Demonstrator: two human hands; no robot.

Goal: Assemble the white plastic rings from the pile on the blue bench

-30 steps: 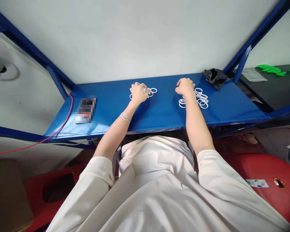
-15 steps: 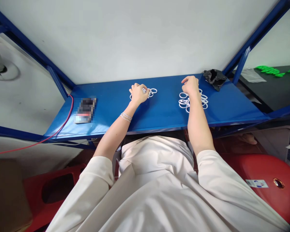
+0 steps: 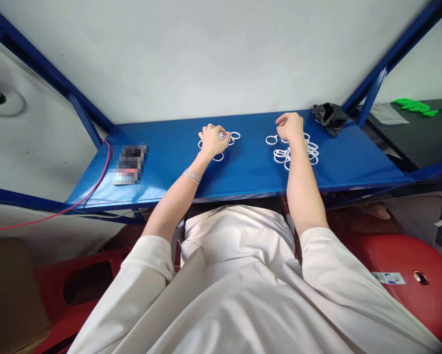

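Observation:
My left hand (image 3: 214, 140) is over a small group of white rings (image 3: 235, 135) on the blue table; its thumb and forefinger are pinched together, and whether a ring is between them is too small to tell. At the right, my right hand (image 3: 290, 127) is above the back of a larger pile of white rings (image 3: 280, 156), its fingers curled; their tips are too small to show anything held. One white ring (image 3: 271, 140) lies just left of that pile.
A blurred-out flat object (image 3: 130, 164) and a red cable (image 3: 104, 179) are on the left of the blue table (image 3: 162, 172). A crumpled black bag (image 3: 330, 118) sits at the back right. Red stools (image 3: 394, 255) flank me below; blue frame bars rise at both sides.
A ring now shows farther left of the right pile, and another shows below my left hand. Both hands have shifted only slightly.

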